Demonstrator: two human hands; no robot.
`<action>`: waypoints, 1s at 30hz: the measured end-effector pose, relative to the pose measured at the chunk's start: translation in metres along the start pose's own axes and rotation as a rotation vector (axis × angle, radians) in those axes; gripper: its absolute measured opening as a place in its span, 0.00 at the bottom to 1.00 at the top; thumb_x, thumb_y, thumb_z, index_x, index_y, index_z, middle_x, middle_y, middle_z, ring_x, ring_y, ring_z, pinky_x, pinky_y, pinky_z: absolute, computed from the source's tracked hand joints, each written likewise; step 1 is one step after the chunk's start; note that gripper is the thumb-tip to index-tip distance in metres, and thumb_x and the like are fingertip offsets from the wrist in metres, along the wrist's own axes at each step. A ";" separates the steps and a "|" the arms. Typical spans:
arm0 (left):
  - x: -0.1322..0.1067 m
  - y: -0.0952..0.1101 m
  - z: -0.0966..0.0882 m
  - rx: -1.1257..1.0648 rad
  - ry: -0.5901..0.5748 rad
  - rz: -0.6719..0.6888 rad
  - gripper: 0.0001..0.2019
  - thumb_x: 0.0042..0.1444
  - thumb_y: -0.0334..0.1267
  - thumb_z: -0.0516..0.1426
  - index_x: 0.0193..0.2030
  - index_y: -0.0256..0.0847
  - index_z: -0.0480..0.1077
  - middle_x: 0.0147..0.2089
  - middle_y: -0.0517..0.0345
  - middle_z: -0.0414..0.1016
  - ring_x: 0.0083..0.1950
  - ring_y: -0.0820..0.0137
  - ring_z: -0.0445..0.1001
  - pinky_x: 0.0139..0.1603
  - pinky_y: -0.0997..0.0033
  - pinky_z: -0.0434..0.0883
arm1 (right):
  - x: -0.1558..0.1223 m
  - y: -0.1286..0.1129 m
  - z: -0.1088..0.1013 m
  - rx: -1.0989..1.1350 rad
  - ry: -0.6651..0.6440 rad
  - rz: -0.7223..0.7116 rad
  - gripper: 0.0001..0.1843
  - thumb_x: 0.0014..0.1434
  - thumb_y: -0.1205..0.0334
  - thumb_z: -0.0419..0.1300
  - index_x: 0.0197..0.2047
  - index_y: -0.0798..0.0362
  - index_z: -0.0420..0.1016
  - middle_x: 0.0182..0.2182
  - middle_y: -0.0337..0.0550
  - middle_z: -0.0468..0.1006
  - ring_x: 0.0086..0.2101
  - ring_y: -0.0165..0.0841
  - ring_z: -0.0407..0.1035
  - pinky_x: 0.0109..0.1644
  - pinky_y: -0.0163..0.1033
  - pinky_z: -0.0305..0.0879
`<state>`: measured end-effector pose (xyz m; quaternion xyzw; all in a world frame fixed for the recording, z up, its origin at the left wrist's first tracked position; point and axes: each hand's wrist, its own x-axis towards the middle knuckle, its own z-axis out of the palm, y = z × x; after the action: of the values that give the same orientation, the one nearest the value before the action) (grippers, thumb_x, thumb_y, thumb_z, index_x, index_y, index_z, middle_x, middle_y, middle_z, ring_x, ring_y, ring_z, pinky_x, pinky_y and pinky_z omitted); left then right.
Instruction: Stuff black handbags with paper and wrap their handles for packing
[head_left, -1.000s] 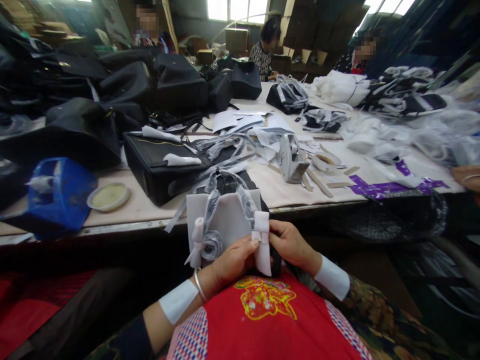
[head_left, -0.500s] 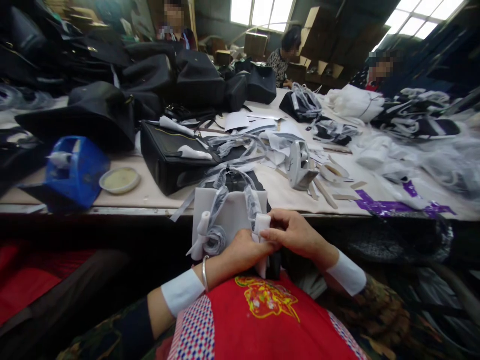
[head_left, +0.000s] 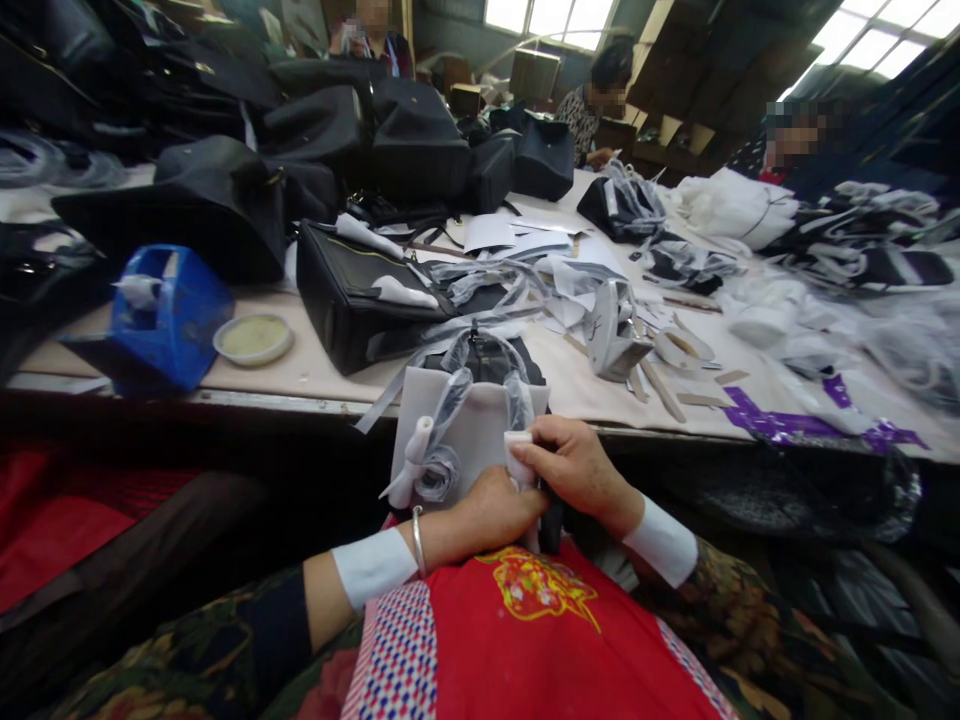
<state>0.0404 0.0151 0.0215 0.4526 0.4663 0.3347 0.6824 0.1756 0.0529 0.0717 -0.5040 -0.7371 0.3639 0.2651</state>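
A small black handbag [head_left: 484, 350] leans against the table edge in front of me, a pale foam sheet [head_left: 480, 415] covering its near face. Clear plastic film [head_left: 456, 385] is wrapped along its two handles. At the base of the right handle, my right hand [head_left: 577, 468] pinches a white foam wrap [head_left: 517, 445] between thumb and fingers. My left hand [head_left: 504, 508] is closed around the lower part of the same wrap, its fingertips partly hidden. Beside it, another white foam wrap [head_left: 414, 462] is tied round the left handle's base, next to a coiled, film-wrapped strap [head_left: 438, 472].
On the table stand a blue tape dispenser [head_left: 161, 320], a round dish [head_left: 253, 340], a larger black bag [head_left: 352, 300] and a grey tape dispenser [head_left: 616, 332]. Black bags [head_left: 416, 140] are heaped behind. Purple tape [head_left: 787, 418] lies right. Several people sit across the table.
My right hand has shifted slightly left and its fingers have closed over the top of the foam wrap. The left hand stays low on it. The whole view has shifted a little.
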 end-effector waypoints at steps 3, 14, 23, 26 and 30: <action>0.001 -0.003 -0.002 0.302 -0.027 0.020 0.04 0.48 0.33 0.59 0.26 0.39 0.75 0.23 0.57 0.73 0.27 0.67 0.71 0.27 0.71 0.64 | 0.001 0.002 0.004 0.038 0.033 0.033 0.18 0.58 0.53 0.62 0.21 0.53 0.68 0.20 0.36 0.66 0.25 0.29 0.59 0.30 0.35 0.55; -0.071 0.050 -0.081 0.377 -0.136 0.006 0.18 0.55 0.45 0.63 0.50 0.40 0.80 0.48 0.47 0.81 0.44 0.59 0.80 0.42 0.67 0.74 | -0.055 0.115 -0.015 0.332 0.442 0.529 0.32 0.56 0.32 0.62 0.40 0.56 0.80 0.40 0.53 0.81 0.36 0.40 0.73 0.37 0.42 0.68; -0.097 0.009 -0.095 0.245 0.668 0.095 0.20 0.58 0.54 0.60 0.43 0.37 0.74 0.39 0.51 0.79 0.41 0.61 0.77 0.43 0.64 0.72 | -0.059 0.109 0.038 0.924 0.077 0.402 0.28 0.53 0.44 0.70 0.54 0.50 0.76 0.50 0.49 0.81 0.49 0.46 0.76 0.56 0.48 0.70; -0.093 0.005 -0.089 0.153 0.600 0.123 0.33 0.54 0.57 0.63 0.59 0.35 0.69 0.54 0.41 0.77 0.53 0.55 0.77 0.54 0.58 0.72 | -0.051 0.079 0.014 0.986 -0.018 0.380 0.30 0.49 0.50 0.72 0.54 0.49 0.76 0.45 0.47 0.83 0.42 0.46 0.79 0.48 0.49 0.74; -0.092 0.024 -0.075 -0.033 0.460 0.118 0.40 0.52 0.62 0.63 0.66 0.41 0.64 0.61 0.39 0.73 0.61 0.50 0.72 0.57 0.55 0.69 | -0.049 0.030 -0.033 0.973 -0.077 0.296 0.28 0.46 0.57 0.69 0.52 0.51 0.78 0.39 0.47 0.84 0.35 0.45 0.79 0.42 0.47 0.74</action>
<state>-0.0619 -0.0344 0.0629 0.3797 0.5766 0.4760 0.5448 0.2342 0.0232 0.0657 -0.4075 -0.4120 0.7170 0.3874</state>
